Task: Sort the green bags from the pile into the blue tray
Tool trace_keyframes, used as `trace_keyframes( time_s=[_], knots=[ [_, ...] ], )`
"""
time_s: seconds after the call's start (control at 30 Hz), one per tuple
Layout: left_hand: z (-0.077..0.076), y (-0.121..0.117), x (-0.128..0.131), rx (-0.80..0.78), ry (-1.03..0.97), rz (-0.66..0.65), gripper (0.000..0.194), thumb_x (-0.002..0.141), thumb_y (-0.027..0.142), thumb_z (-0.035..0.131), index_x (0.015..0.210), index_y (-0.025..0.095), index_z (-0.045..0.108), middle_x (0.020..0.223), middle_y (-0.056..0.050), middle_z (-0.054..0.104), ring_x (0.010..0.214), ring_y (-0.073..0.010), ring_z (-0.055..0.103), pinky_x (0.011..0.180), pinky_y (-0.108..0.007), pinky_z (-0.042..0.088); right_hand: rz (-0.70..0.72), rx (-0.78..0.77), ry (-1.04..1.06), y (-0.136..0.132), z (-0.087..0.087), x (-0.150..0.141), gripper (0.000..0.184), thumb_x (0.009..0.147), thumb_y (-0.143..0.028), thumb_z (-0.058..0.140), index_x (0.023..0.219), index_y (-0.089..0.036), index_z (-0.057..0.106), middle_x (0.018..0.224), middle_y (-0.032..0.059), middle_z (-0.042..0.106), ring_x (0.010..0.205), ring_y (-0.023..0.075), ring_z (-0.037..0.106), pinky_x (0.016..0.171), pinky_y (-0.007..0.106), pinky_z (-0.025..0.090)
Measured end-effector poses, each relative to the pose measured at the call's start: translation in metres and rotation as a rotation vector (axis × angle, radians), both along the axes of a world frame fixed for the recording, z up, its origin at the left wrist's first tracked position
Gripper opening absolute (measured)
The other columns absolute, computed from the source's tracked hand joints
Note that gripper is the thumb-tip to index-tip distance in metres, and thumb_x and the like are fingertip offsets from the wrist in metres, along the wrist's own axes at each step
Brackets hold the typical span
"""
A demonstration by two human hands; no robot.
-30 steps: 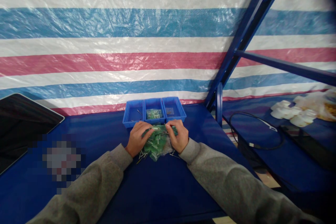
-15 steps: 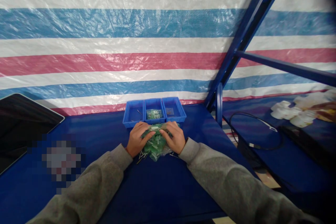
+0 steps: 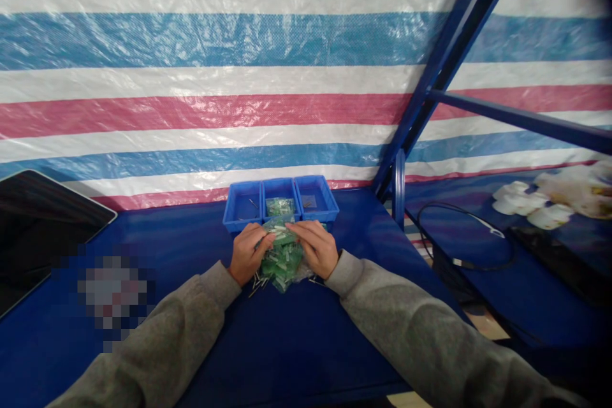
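Observation:
Both hands are at a small clear plastic bag (image 3: 276, 227) with pale pieces showing through. My left hand (image 3: 248, 254) is closed, its thumb and forefinger pinching the bag's left side. My right hand (image 3: 319, 248) grips the right side, fingers stretched leftward across the top; its thumb is mostly hidden. Directly beneath and in front lies a heap of clear bags with green and white pieces (image 3: 282, 266). Thin metal pins (image 3: 258, 283) poke out by the left wrist, and a few more show near the right one.
Behind my hands stand three joined blue bins (image 3: 243, 204); the middle one holds a bag of green pieces (image 3: 280, 206). A dark screen (image 3: 43, 223) is at left. To the right are a blue frame post (image 3: 399, 188), a black cable (image 3: 430, 255) and white rolls (image 3: 519, 199).
The small bag now shows higher between my hands. My right fingers have straightened and reached left over its top, while my left hand has shifted slightly left.

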State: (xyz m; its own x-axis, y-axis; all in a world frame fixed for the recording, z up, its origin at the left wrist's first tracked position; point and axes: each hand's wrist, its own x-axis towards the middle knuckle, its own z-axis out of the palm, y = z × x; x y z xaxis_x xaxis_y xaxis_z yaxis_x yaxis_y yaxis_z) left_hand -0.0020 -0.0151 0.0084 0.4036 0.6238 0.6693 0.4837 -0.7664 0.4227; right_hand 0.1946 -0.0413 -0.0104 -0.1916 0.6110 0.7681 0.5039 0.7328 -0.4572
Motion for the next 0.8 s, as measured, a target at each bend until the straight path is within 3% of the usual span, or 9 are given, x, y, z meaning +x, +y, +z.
trace_keyframes(
  time_s=[0.3,0.47,0.67,0.8],
  knots=[
    [-0.0013,0.0006,-0.0003,0.012,-0.006,-0.074,0.034,0.091,0.026,0.040,0.059,0.017,0.048,0.057,0.000,0.047,0.060,-0.0128,0.046,0.062,-0.028,0.040,-0.050,0.029,0.027,0.0046,-0.0052,-0.0016,0.022,0.087,-0.018,0.047,0.099,-0.023,0.064,0.091,0.0058,0.062,0.084,0.0183,0.058,0.076,0.035,0.046],
    [0.0002,-0.0018,0.0006,-0.021,-0.118,-0.042,0.026,0.092,0.024,0.034,0.087,0.015,0.057,0.084,-0.007,0.060,0.080,-0.0155,0.055,0.075,-0.031,0.045,-0.045,-0.028,0.079,0.0037,-0.0023,-0.0022,0.014,0.087,-0.021,0.047,0.091,-0.020,0.060,0.085,0.0057,0.061,0.079,0.0183,0.056,0.073,0.035,0.044],
    [0.0015,-0.0009,0.0024,-0.062,-0.170,0.000,0.027,0.087,0.025,0.048,0.112,0.015,0.051,0.098,-0.008,0.059,0.082,-0.0144,0.056,0.073,-0.029,0.047,-0.087,-0.088,0.094,0.0030,0.0009,-0.0031,0.013,0.089,-0.027,0.046,0.086,-0.020,0.056,0.075,0.0034,0.059,0.069,0.0166,0.052,0.069,0.032,0.041],
    [0.0018,-0.0005,0.0023,-0.029,-0.086,-0.015,0.018,0.085,0.024,0.052,0.101,0.016,0.058,0.086,-0.005,0.060,0.077,-0.0144,0.056,0.072,-0.028,0.046,-0.051,-0.089,0.061,0.0019,0.0024,-0.0033,0.018,0.090,-0.028,0.042,0.083,-0.019,0.056,0.076,0.0036,0.060,0.070,0.0166,0.054,0.071,0.032,0.041]
  ],
)
